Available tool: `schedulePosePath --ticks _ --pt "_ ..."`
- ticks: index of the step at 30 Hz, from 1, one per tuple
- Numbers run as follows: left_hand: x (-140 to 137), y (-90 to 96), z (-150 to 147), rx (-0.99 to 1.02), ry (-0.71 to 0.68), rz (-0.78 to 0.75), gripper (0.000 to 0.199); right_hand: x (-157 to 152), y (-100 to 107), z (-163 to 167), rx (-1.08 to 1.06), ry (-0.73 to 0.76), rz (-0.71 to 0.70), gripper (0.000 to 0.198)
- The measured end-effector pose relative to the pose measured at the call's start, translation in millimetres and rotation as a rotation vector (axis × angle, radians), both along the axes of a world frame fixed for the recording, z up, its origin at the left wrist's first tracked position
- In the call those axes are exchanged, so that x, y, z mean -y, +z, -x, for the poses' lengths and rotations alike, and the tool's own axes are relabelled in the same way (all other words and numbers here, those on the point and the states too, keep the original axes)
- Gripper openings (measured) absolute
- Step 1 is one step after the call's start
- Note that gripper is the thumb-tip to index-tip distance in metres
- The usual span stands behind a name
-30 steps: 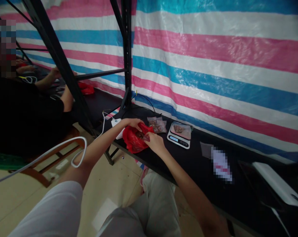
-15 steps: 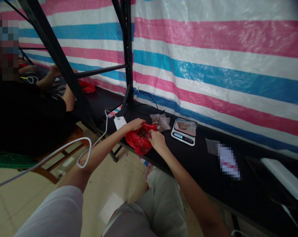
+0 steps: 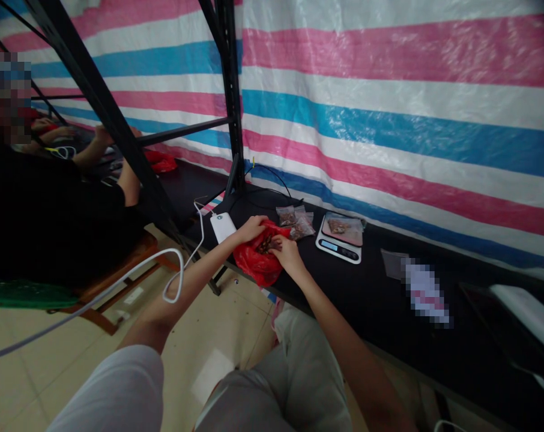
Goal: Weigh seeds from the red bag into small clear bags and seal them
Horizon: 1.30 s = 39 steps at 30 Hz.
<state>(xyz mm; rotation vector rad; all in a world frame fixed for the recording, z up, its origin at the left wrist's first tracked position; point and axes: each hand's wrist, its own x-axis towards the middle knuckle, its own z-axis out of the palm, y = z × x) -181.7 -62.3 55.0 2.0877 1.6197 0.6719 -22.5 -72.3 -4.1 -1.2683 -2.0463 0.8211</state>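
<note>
A red plastic bag stands with its mouth open at the near edge of the black table, small brown pieces showing inside. My left hand is closed on the bag's far left rim. On the other side, my right hand reaches into the mouth with its fingers curled among the brown pieces; what lies between the fingertips is hidden. Just beyond the bag are several small clear zip bags of brown pieces. To their right, another filled zip bag rests on a white digital scale.
A white power bank with a white cable lies left of the red bag. Further right are a flat clear bag, a blurred-out packet and a white device. A black metal frame rises behind; a co-worker sits at left.
My right hand has gone from the bag's right rim onto the brown pieces inside. My left hand keeps its hold. The whole view has shifted slightly.
</note>
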Motion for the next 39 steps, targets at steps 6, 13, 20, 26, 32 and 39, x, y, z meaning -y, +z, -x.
schedulePosePath --ticks 6,13,20,26,32,39 --pt "-7 -10.5 -4 0.219 0.062 0.045 0.028 1 -3 -4 -0.084 0.032 0.008 0.031" --pt "-17 -27.5 -1 0.283 0.089 0.055 0.025 6 1 -6 -0.133 0.054 0.014 0.033" --pt "-25 -13.9 21 0.033 0.017 0.051 0.026 8 7 -14 -0.400 0.162 0.093 0.031" --pt "-34 3.0 38 -0.265 0.071 0.053 0.028 2 28 -57 -0.391 0.096 0.039 0.037" --pt "-24 41.6 16 -0.359 -0.035 0.081 0.060 -21 37 -149 -0.460 -0.107 0.011 0.042" --pt "-41 49.8 -97 -0.124 -0.443 -0.061 0.067 -49 37 -251 -0.417 -0.345 -0.117 0.048"
